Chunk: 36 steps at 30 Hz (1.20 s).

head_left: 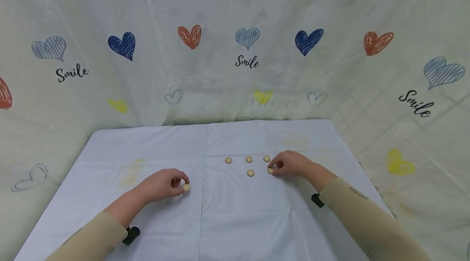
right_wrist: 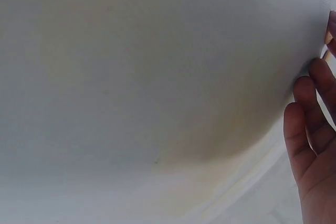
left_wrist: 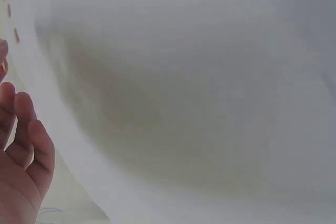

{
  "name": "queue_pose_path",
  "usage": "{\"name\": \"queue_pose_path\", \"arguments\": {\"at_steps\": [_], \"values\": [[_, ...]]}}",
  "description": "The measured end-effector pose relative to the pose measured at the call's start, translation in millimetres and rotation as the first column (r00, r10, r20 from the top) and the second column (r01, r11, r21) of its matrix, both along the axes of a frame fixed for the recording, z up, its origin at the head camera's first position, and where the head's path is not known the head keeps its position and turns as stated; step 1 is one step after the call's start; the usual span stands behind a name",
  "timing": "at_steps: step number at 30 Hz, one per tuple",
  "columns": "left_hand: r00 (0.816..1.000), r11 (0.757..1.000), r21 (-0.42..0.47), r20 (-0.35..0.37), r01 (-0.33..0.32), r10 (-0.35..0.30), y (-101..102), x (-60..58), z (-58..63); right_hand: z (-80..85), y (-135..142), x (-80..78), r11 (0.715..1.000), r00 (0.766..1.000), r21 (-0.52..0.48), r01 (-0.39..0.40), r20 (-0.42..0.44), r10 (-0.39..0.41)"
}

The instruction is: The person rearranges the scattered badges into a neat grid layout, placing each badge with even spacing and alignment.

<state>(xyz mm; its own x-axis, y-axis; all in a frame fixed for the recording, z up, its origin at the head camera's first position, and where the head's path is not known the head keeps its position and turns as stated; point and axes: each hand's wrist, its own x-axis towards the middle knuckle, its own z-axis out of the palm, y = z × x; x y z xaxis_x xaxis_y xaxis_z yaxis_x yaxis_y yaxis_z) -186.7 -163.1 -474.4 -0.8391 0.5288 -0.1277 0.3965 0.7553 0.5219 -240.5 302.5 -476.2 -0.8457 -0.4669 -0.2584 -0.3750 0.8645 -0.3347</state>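
Observation:
In the head view my left hand (head_left: 165, 185) pinches a small round wooden piece (head_left: 186, 187) between thumb and fingertips, its pale face with a ring and mark showing. Further right, my right hand (head_left: 293, 164) holds another such disc (head_left: 270, 170) by its edge, low over the cloth. That disc stands at the right end of a front row, beside a wooden disc (head_left: 250, 173). Behind them lie three more, at left (head_left: 228, 160), middle (head_left: 249, 159) and right (head_left: 266, 158). Both the left hand (left_wrist: 23, 148) and right hand (right_wrist: 315, 124) are cut off in their wrist views.
A white cloth (head_left: 235, 228) with creases covers the table. Behind and at the sides hangs a pale curtain (head_left: 213, 77) printed with hearts and "Smile". Each wrist carries a small black device, left (head_left: 131, 235) and right (head_left: 317, 200).

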Motion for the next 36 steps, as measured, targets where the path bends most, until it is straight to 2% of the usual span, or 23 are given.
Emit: {"name": "queue_pose_path", "arguments": {"at_steps": [7,11,20,25,31,36], "values": [[1.0,0.999,0.032,0.001,-0.011,0.011,13,-12.6,8.8,1.3,0,0.4,1.0,1.0,-0.001,-0.004,0.002,0.004],[1.0,0.999,0.038,0.004,0.01,-0.01,26,-22.0,9.2,3.4,-1,1.2,1.0,1.0,0.003,0.012,0.009,-0.012],[0.997,0.998,-0.021,0.051,0.061,-0.06,79,-49.5,0.8,2.1,-2,0.5,1.0,0.999,0.009,0.028,0.026,-0.028],[0.995,0.994,-0.063,0.048,0.093,-0.09,105,-61.7,-3.0,-1.3,-2,-0.1,0.999,0.999,0.008,0.036,0.031,-0.036],[0.989,0.985,-0.092,0.031,0.147,-0.145,122,-67.8,-7.8,-1.5,-2,1.2,1.0,0.999,0.001,0.026,0.021,-0.026],[0.987,0.981,-0.101,0.008,0.163,-0.163,128,-69.8,-9.6,0.0,-2,3.1,1.0,1.0,0.0,0.025,0.011,-0.025]]}}
